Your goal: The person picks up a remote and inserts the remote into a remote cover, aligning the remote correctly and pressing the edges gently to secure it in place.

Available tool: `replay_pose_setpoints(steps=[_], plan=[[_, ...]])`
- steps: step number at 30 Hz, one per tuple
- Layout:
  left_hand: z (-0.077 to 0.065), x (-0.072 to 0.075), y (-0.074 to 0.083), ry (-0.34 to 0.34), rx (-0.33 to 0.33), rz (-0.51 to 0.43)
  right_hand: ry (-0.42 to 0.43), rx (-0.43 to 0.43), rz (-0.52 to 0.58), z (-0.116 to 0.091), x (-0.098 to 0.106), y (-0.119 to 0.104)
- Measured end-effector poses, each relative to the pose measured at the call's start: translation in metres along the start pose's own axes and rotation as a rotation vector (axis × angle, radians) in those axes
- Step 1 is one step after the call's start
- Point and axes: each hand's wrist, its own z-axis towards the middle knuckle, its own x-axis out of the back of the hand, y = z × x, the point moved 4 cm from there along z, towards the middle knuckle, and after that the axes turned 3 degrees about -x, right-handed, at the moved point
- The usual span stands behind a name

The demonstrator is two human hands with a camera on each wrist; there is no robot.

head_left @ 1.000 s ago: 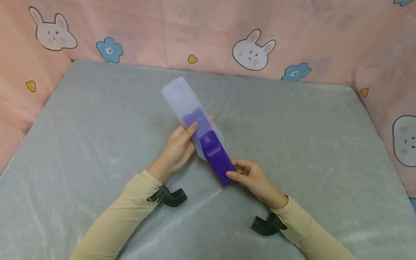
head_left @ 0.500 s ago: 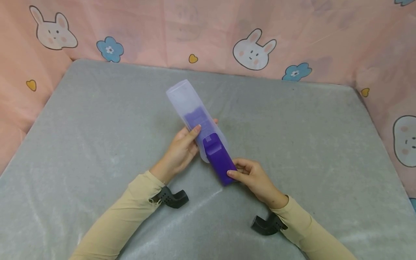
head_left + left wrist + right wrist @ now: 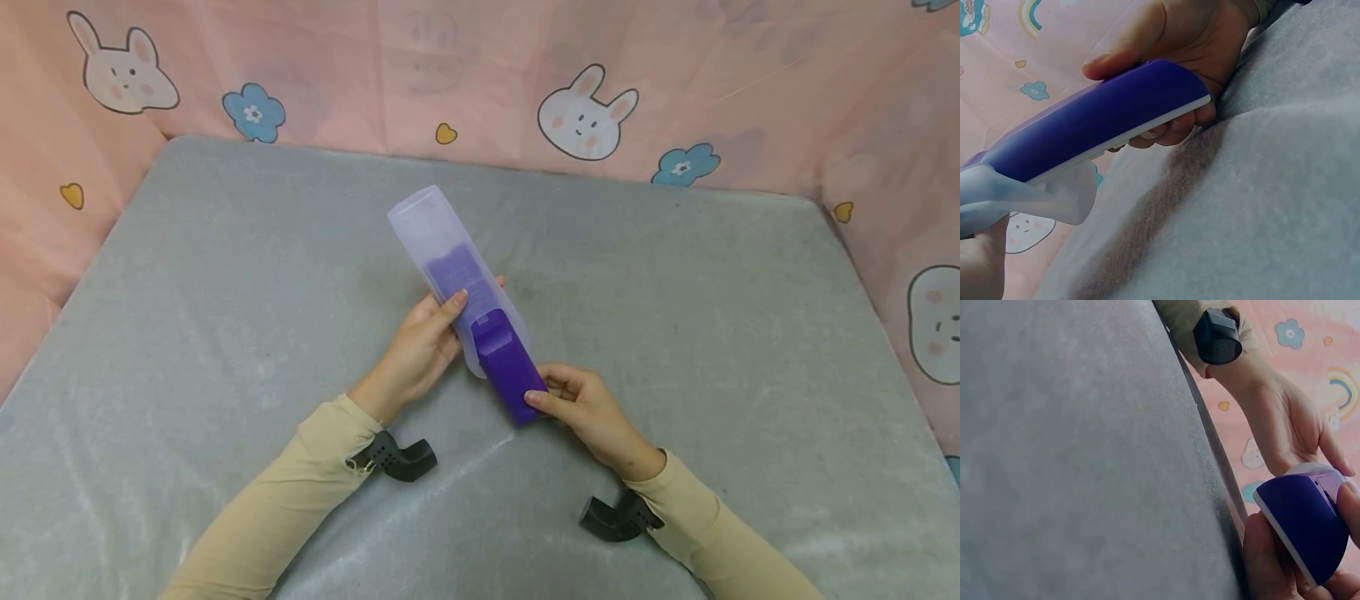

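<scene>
A long purple remote control (image 3: pixel 508 379) with a white front lies partly inside a translucent sleeve (image 3: pixel 422 218), slanting from upper left to lower right. Its covered part shows through as pale violet. My left hand (image 3: pixel 420 343) grips the sleeve around its middle, thumb on top and fingers beneath. At the bare lower end, my right hand (image 3: pixel 588 408) pinches the remote between thumb and fingers. The left wrist view shows the white front facing down and the sleeve's loose flap (image 3: pixel 1075 194) hanging below the remote. In the right wrist view the remote's rounded purple end (image 3: pixel 1304 519) faces the camera.
A grey cloth-covered table (image 3: pixel 225 275) lies beneath both hands. Behind and beside it hangs a pink curtain (image 3: pixel 337 75) printed with rabbits, flowers and hearts. Black camera mounts (image 3: pixel 401 458) sit on both wrists, over beige sleeves.
My left hand and the translucent sleeve have shifted slightly right and down, so the sleeve covers more of the remote, including most of its label. My right hand stays nearly still.
</scene>
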Motion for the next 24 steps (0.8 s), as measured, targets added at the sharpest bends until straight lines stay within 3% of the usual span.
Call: replay_pose_setpoints(steps=[24], plan=[[-0.0016, -0.0031, -0.0079, -0.015, 0.024, 0.002, 0.016, -0.001, 0.048, 0.0001, 0.0008, 0.0007]])
